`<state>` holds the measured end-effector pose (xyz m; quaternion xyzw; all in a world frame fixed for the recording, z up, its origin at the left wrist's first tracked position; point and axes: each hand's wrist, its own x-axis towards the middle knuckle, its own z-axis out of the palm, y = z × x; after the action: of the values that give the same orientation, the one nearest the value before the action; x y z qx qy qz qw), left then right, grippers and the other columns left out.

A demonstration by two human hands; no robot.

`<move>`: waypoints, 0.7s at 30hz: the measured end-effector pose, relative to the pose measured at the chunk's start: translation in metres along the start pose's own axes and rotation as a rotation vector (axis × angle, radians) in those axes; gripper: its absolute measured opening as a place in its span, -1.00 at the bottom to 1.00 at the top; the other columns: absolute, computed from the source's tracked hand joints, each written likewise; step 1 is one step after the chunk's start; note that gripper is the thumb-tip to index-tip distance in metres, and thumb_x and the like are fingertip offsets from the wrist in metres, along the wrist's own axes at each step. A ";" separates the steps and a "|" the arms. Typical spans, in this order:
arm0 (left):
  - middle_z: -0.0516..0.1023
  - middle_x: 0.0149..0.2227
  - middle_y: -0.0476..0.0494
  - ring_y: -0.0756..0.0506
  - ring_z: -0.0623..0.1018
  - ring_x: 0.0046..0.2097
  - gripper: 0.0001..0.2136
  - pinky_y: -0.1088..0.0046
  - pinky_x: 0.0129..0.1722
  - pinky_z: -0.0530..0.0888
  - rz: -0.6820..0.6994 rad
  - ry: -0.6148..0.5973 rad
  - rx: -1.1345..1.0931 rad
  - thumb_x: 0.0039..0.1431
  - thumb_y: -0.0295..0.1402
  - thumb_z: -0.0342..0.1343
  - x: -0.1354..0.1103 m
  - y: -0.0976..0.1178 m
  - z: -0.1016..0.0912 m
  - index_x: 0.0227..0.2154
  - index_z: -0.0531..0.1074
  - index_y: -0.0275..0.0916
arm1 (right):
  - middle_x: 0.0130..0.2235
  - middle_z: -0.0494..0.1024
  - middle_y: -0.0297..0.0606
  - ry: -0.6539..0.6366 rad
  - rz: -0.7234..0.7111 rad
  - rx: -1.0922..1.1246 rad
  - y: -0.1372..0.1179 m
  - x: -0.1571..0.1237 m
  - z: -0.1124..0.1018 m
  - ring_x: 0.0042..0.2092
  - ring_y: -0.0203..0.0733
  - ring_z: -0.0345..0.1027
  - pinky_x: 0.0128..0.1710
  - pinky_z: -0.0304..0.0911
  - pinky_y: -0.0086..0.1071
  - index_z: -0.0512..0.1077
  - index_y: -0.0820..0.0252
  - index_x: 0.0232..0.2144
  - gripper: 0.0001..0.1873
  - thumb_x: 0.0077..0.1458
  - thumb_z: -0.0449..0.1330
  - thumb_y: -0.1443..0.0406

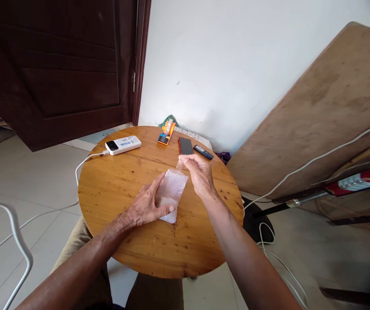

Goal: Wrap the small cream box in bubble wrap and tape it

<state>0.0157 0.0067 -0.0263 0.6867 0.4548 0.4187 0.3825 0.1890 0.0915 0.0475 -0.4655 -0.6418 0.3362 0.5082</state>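
Note:
A small bubble-wrap pouch [172, 189] lies in the middle of the round wooden table [113, 189]. My left hand [146, 204] grips the pouch's lower part, thumb along its front edge and fingers over its left side. My right hand [197, 170] is closed in a pinch on a strip of clear tape [180, 164] that runs to the pouch's top end. Something pale shows inside the pouch's lower half.
At the table's far side lie a white power bank [123, 144] with a white cable, an orange tape dispenser [166, 132], a dark phone [185, 146] and a small dark handset [203, 151]. A wooden board [327, 103] leans on the wall at right. A dark door [58, 64] stands at left.

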 end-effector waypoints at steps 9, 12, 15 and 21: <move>0.51 -0.10 -0.20 -0.16 0.52 -0.12 -0.44 0.31 -0.15 0.45 -0.135 -0.052 -0.415 0.09 -0.12 0.20 0.004 -0.005 -0.001 0.12 0.29 -0.23 | -0.44 0.58 -0.31 0.059 0.174 0.011 0.019 0.032 0.012 -0.31 -0.18 0.44 -0.31 0.30 -0.33 0.49 0.16 -0.51 -0.74 -0.09 0.25 0.08; 0.52 -0.18 -0.17 -0.14 0.50 -0.19 -0.51 0.33 -0.20 0.43 -0.197 -0.042 -0.361 0.03 -0.17 0.19 0.007 -0.009 -0.001 0.02 0.42 -0.27 | -0.37 0.60 -0.25 0.076 0.180 0.011 0.026 0.032 0.008 -0.28 -0.15 0.47 -0.32 0.28 -0.34 0.48 0.17 -0.45 -0.67 -0.08 0.21 0.02; 0.53 -0.17 -0.17 -0.16 0.49 -0.17 -0.59 0.31 -0.16 0.42 -0.170 -0.011 -0.274 0.03 -0.24 0.17 0.009 -0.010 -0.002 -0.04 0.50 -0.27 | -0.31 0.60 -0.21 0.133 0.173 -0.012 0.027 0.021 -0.003 -0.30 -0.15 0.47 -0.34 0.27 -0.33 0.46 0.17 -0.34 -0.60 -0.04 0.17 -0.03; 0.46 -0.04 -0.21 -0.15 0.48 -0.14 -0.60 0.30 -0.14 0.44 -0.089 -0.070 -0.167 0.05 -0.31 0.14 0.010 -0.003 -0.004 -0.01 0.51 -0.22 | -0.48 0.51 -0.34 -0.172 0.098 -0.354 0.007 -0.030 -0.009 -0.43 -0.21 0.39 -0.40 0.25 -0.35 0.41 0.12 -0.46 -0.68 0.04 0.17 0.00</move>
<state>0.0132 0.0174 -0.0259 0.6457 0.4348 0.4136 0.4723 0.2011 0.0650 0.0336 -0.5480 -0.7085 0.2810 0.3447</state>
